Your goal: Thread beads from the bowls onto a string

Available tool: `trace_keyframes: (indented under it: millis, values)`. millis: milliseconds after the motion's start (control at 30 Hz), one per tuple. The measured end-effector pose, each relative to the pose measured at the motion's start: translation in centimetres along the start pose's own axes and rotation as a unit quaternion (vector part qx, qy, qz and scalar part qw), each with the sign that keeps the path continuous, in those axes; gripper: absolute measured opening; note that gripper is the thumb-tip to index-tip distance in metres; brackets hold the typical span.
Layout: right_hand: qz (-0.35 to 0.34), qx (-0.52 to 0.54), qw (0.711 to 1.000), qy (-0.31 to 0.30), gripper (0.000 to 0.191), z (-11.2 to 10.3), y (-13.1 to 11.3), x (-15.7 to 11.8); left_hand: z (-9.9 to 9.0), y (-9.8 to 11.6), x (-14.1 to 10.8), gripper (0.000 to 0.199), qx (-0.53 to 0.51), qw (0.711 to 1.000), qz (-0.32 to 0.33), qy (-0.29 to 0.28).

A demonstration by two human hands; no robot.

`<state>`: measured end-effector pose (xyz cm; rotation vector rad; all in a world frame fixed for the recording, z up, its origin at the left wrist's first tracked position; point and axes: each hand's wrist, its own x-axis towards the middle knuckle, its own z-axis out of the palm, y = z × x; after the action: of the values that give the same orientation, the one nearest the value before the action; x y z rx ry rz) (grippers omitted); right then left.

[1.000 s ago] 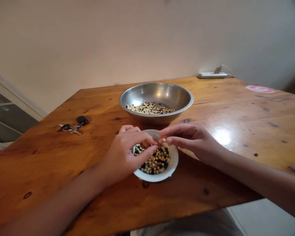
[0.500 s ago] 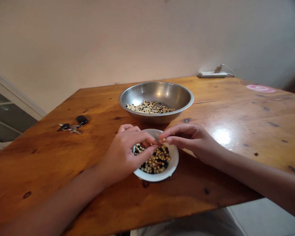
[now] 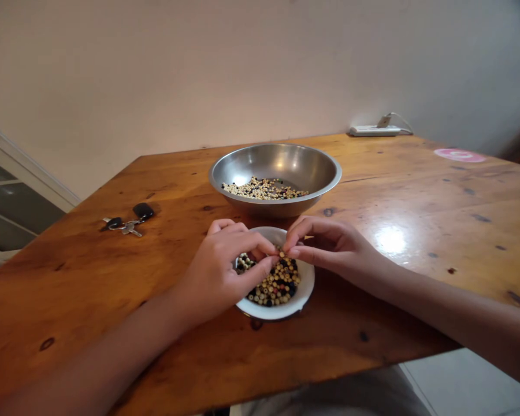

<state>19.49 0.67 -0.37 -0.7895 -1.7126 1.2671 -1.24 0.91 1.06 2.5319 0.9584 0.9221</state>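
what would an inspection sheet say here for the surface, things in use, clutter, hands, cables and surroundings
Surface: brown varnished wooden table, knotted, with glare on its right side.
Things in use: round white bowl holding pale, black and a few reddish beads; wide silver metal basin behind it, holding more small beads.
Clutter: silver keys with black fobs, on the left; round pink-and-white patch, far right.
Hands: bare left hand and bare right hand over the bowl, fingertips close together; small pale bead there, which hand grips it unclear.
Cables: thin white cable by the white power strip, back right.
Surroundings: plain pale wall behind.
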Motion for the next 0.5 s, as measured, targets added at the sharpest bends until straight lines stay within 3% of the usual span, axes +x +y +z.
trace_keyframes:
  millis: [200,500]
  values:
    - [-0.012,-0.036,0.999,0.000,0.011,0.03,-0.24,-0.11,-0.22,0.03,0.21,0.011,0.004,0.999,-0.025,-0.032]
    - [-0.025,-0.087,0.996,0.019,0.014,-0.09,-0.68,-0.23,-0.19,0.10,0.09,0.004,0.008,1.000,-0.009,-0.013]
